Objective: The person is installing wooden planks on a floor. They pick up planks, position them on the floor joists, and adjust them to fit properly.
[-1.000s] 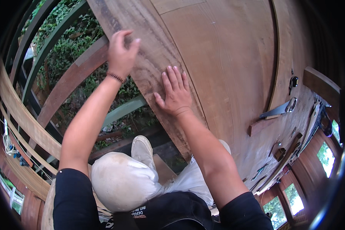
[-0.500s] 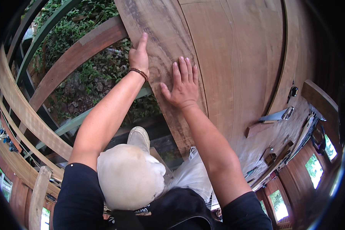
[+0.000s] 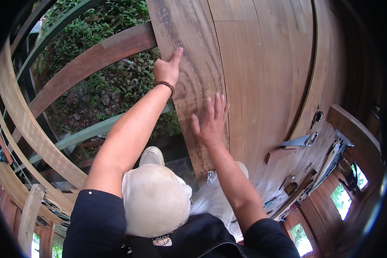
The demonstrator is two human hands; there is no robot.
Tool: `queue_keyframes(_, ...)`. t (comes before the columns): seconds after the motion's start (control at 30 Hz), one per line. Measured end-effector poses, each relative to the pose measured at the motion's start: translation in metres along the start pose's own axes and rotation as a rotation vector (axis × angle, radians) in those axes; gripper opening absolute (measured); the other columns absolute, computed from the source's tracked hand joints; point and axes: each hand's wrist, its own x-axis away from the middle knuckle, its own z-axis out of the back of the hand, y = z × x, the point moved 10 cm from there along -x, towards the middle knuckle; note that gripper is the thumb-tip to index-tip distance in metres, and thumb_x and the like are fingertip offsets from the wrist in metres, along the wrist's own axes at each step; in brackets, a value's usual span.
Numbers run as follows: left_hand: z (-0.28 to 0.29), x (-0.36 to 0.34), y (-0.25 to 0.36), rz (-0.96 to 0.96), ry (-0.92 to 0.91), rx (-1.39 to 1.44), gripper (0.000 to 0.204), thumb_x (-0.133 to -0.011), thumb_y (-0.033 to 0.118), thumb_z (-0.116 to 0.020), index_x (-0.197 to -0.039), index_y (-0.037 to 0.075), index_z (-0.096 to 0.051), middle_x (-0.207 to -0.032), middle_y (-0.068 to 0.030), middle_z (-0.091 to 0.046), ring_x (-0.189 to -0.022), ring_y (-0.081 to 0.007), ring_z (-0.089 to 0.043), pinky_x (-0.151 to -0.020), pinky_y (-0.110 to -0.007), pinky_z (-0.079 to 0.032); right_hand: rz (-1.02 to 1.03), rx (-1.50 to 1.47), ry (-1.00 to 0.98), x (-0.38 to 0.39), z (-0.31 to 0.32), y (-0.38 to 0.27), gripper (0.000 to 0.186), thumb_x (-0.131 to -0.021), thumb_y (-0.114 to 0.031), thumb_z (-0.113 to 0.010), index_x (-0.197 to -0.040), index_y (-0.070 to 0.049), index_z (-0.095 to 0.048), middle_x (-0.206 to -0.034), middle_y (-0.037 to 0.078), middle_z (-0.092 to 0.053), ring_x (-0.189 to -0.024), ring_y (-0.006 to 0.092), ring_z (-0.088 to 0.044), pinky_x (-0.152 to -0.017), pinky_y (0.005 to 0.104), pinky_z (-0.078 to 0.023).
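Note:
A dark-grained wooden plank runs away from me along the left edge of a boarded floor. My left hand, with a beaded bracelet at the wrist, grips its open left edge. The thumb lies on the top face; the other fingers are hidden below. Nearer to me, my right hand is open at the plank's right side, palm down and fingers outstretched. Whether its palm touches the wood I cannot tell. A narrow seam parts this plank from the lighter floorboards.
Left of the plank, a red-brown joist and a green beam cross an open gap above plants and soil. My shoe is beside the gap. On the right are a handsaw, a wood offcut and a tape measure.
My right hand has drawn back toward me along the plank, its fingers closer together. My left hand keeps its hold on the edge. The whole view has shifted slightly.

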Motion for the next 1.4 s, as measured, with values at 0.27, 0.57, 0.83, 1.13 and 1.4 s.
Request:
queue_keyframes(0.27, 0.002, -0.011, -0.005, -0.037, 0.042, 0.026, 0.074, -0.076, 0.061, -0.079, -0.098, -0.009, -0.071, -0.098, -0.0231, -0.074, -0.095, -0.0323, -0.072, -0.085, -0.039, -0.053, -0.074, 0.106, -0.164, 0.036, -0.031, 0.006, 0.081, -0.087, -0.047, -0.058, -0.15, -0.003, -0.036, -0.159, 0.022, -0.028, -0.151, 0.0396, -0.018, -0.122, 0.057, -0.008)
queue_keyframes(0.57, 0.0, -0.004, -0.007, -0.03, 0.038, 0.053, 0.071, -0.078, 0.058, -0.079, -0.101, -0.008, -0.071, -0.1, -0.0224, -0.074, -0.096, -0.0309, -0.072, -0.087, -0.038, -0.053, -0.055, 0.056, -0.097, 0.022, -0.02, 0.001, 0.078, -0.085, -0.041, -0.062, -0.149, -0.003, -0.036, -0.158, 0.021, -0.029, -0.15, 0.0399, -0.021, -0.121, 0.0582, -0.01)
queue_keyframes(0.83, 0.001, -0.003, -0.008, 0.032, 0.011, 0.065, 0.067, -0.077, 0.054, -0.081, -0.102, -0.007, -0.071, -0.098, -0.0216, -0.074, -0.094, -0.0314, -0.073, -0.084, -0.039, -0.055, 0.107, -0.077, 0.212, -0.136, 0.013, -0.033, 0.068, -0.09, -0.027, -0.059, -0.151, -0.006, -0.036, -0.159, 0.02, -0.03, -0.149, 0.0399, -0.024, -0.121, 0.0564, -0.013)
queue_keyframes(1.13, 0.003, -0.002, -0.008, 0.055, -0.086, 0.039, 0.064, -0.08, 0.054, -0.077, -0.101, -0.007, -0.071, -0.095, -0.0236, -0.074, -0.093, -0.0325, -0.073, -0.081, -0.039, -0.055, 0.043, 0.136, -0.06, -0.163, -0.037, -0.024, 0.064, -0.092, -0.039, -0.054, -0.149, -0.012, -0.042, -0.161, 0.013, -0.03, -0.151, 0.0328, -0.022, -0.123, 0.0524, -0.012)
queue_keyframes(1.4, 0.075, -0.03, 0.107, -0.604, 0.074, -0.544, 0.032, -0.088, 0.037, -0.068, -0.091, 0.005, -0.066, -0.086, -0.0122, -0.068, -0.088, -0.0319, -0.066, -0.086, -0.041, -0.051, 0.027, 0.137, -0.025, -0.164, -0.028, -0.005, 0.065, -0.091, -0.038, -0.056, -0.15, -0.013, -0.042, -0.16, 0.012, -0.032, -0.15, 0.0318, -0.025, -0.123, 0.0524, -0.013)
